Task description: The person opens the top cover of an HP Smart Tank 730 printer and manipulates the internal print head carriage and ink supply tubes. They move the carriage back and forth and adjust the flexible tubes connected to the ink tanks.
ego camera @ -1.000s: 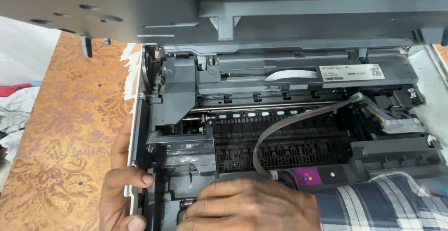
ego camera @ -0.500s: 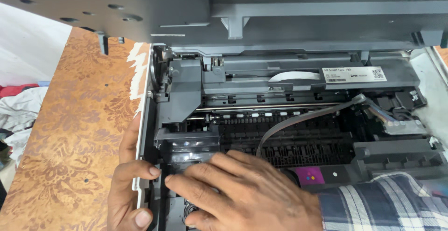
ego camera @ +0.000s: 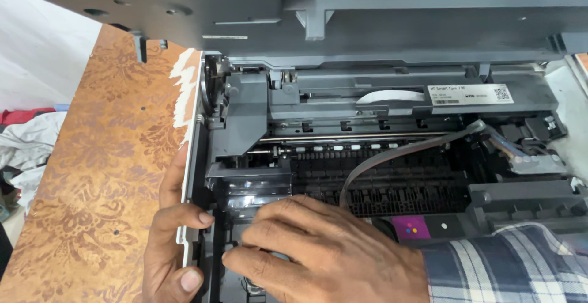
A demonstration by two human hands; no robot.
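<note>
Dark grey plastic all round: printer point(ego camera: 392, 156) sits open on the desk point(ego camera: 104, 174), scanner lid point(ego camera: 318, 9) raised above the bay. My left hand point(ego camera: 174, 242) clamps the printer's left side wall, thumb hooked over the white edge trim, fingers flat on the outside. It grips the wall only, as a brace. My right hand point(ego camera: 318, 254) reaches into the bay at lower left, fingers curled and half closed, fingertips point(ego camera: 245, 242) pressing down on a dark part below the carriage block point(ego camera: 248, 183). Can't tell whether they pinch anything; the part under them is mostly hidden by the hand itself.

Layout, for ref.: carriage block parked far left, touching the left frame. Flat grey ribbon cable point(ego camera: 392, 156) arcs from bay centre up to the right, ending near the tube bundle point(ego camera: 520, 150). Black ribbed platen point(ego camera: 392, 183) runs across the middle, roller shaft point(ego camera: 349, 137) just behind it. White label point(ego camera: 468, 93) on the rear bar. Magenta cartridge tab point(ego camera: 411, 226) shows just beside my right wrist, plaid sleeve point(ego camera: 508, 266) covering the rest.

Judgement: step in hand looks like freeing or seating a piece at the left end of the carriage path, w/ left hand steadying the chassis. Next move prob. needs a small, controlled push or pull w/ fingertips, low force, keeping knuckles clear of the ribbon cable and not dragging the carriage block sideways. Approx. early-to-mid stage; nothing visibly out of the bay yet.
</note>
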